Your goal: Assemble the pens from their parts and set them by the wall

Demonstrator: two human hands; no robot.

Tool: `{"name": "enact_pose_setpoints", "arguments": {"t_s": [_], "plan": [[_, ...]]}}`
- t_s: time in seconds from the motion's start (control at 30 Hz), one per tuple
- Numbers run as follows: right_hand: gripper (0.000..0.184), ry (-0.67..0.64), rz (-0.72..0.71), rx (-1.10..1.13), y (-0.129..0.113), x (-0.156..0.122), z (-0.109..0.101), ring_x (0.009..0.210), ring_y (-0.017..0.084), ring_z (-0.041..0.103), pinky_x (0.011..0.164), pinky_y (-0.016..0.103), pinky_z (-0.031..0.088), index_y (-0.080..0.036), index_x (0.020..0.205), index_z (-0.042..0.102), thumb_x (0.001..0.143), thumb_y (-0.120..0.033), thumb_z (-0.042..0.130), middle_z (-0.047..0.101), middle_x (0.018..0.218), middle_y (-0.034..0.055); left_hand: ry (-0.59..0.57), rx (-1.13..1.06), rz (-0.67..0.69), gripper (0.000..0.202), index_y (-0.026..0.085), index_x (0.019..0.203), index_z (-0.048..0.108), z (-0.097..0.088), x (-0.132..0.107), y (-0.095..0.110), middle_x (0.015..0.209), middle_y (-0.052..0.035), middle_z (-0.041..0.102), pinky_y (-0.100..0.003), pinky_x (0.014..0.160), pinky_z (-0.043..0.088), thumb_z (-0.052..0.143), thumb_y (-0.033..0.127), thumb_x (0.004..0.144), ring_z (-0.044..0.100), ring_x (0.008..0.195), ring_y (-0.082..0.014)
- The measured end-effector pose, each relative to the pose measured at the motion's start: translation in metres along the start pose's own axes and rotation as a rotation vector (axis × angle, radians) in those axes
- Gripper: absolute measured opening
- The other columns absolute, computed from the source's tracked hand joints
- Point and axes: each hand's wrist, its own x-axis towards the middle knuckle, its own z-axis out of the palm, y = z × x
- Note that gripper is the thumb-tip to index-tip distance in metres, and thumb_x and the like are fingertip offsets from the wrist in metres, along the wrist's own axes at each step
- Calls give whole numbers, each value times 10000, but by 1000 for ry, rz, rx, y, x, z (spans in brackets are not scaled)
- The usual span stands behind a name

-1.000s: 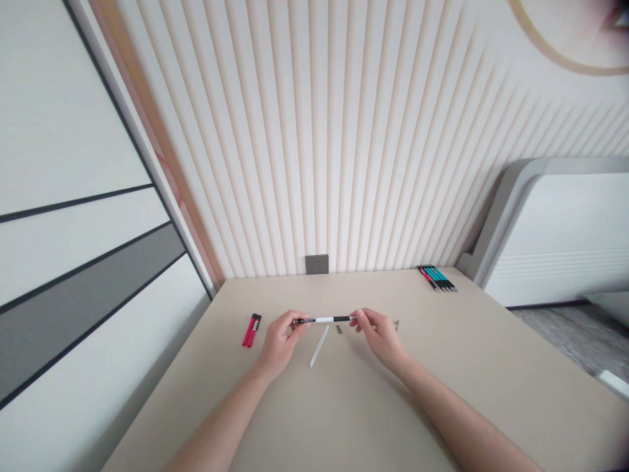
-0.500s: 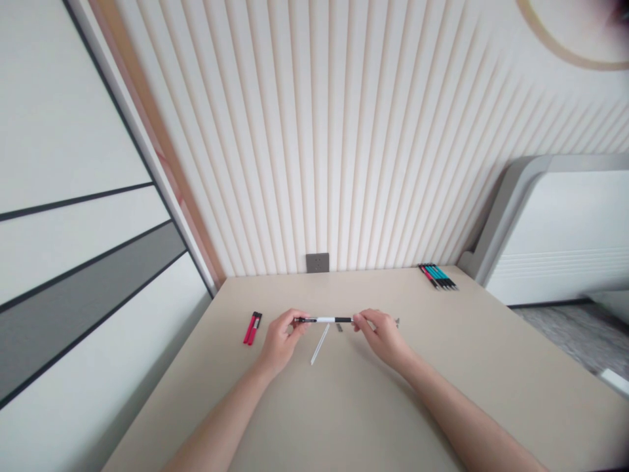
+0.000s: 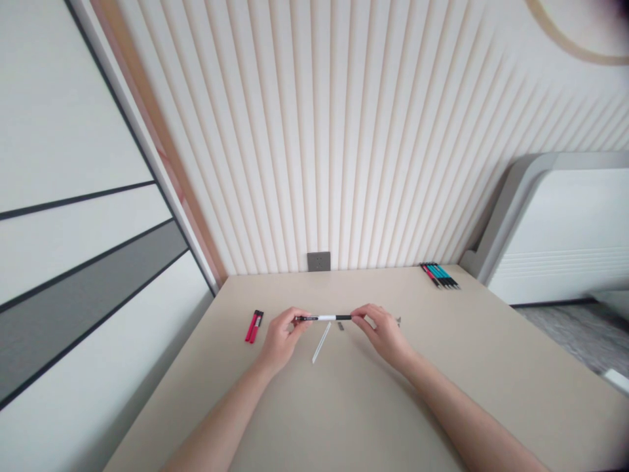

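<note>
A black and white pen (image 3: 326, 318) is held level above the table, stretched between my two hands. My left hand (image 3: 285, 331) pinches its left, black end. The fingers of my right hand (image 3: 377, 328) are closed on its right end, hiding the tip. Below the pen lie thin white refill-like sticks (image 3: 322, 343), side by side at a slant. Small grey metal-looking pieces (image 3: 341, 326) rest just right of them. More small pieces (image 3: 399, 321) show partly behind my right hand.
Two pink barrels with black ends (image 3: 254, 326) lie left of my left hand. Several pens, mostly teal and black (image 3: 439, 276), are lined up at the table's back right. A dark socket (image 3: 319, 261) sits on the ribbed wall behind the table (image 3: 304, 419).
My right fingers have shifted slightly left and up, closing over the pen's right end, where a short tip showed before. My left hand's hold looks the same.
</note>
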Motion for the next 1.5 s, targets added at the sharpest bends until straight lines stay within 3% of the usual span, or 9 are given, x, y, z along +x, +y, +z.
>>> {"name": "enact_pose_setpoints", "arguments": {"t_s": [0.13,0.3,0.63,0.93,1.1,1.2,1.3,1.37,1.5], "plan": [[366,-48,55,-15,1,-1,2,773,209,629,757,331,449,-232,825,673,980,-385,380,693,799,45,-12,5,21,144,198,912,678,-1,0,3,822,-23,694,-263,711,487,599,312,876,624,748,-165],[273,-13,35,26,-1,-3,3,899,222,627,806,342,461,-251,1135,612,935,-385,482,679,1003,61,12,-8,-7,166,193,917,681,-1,0,0,827,-32,703,-251,670,485,613,335,868,631,754,-174],[180,14,-38,-66,1,-4,1,850,219,615,821,357,427,-238,941,659,940,-308,493,696,887,54,-8,36,43,155,188,916,675,-1,1,0,798,-28,694,-251,667,475,600,318,878,621,722,-165],[356,-149,-124,-86,-11,-7,0,695,161,571,797,301,383,-195,737,590,994,-262,354,631,664,11,-10,-13,45,151,182,937,655,-4,0,-2,845,-31,679,-267,714,479,585,307,892,614,769,-166],[360,-239,-71,-19,-18,-7,1,642,144,563,724,263,389,-188,742,601,991,-268,355,619,632,0,3,-139,-73,184,183,970,657,-2,-1,-4,854,-34,664,-272,701,486,603,332,875,611,777,-168],[341,-266,-53,3,-26,-9,5,673,145,573,687,245,385,-183,725,608,973,-268,390,640,675,17,54,-335,-161,340,198,1166,591,2,2,0,913,-39,658,-266,678,497,621,338,857,608,777,-158],[298,-295,-48,10,-37,-14,13,656,136,554,638,228,370,-182,709,591,948,-249,426,628,680,14,107,-523,-202,584,224,1368,412,5,4,9,965,-51,666,-264,670,497,642,322,840,607,767,-147],[288,-317,-34,18,-43,-18,20,601,120,514,589,218,345,-183,687,564,937,-240,432,592,643,-3,112,-600,-222,612,224,1382,374,7,3,16,962,-54,676,-259,652,486,644,319,840,599,730,-136],[297,-344,7,22,-47,-24,34,512,91,410,519,213,286,-182,633,515,917,-233,448,493,563,-38,58,-631,-282,526,199,1312,452,14,-1,26,963,-60,690,-249,653,467,645,336,841,596,731,-133]]}}
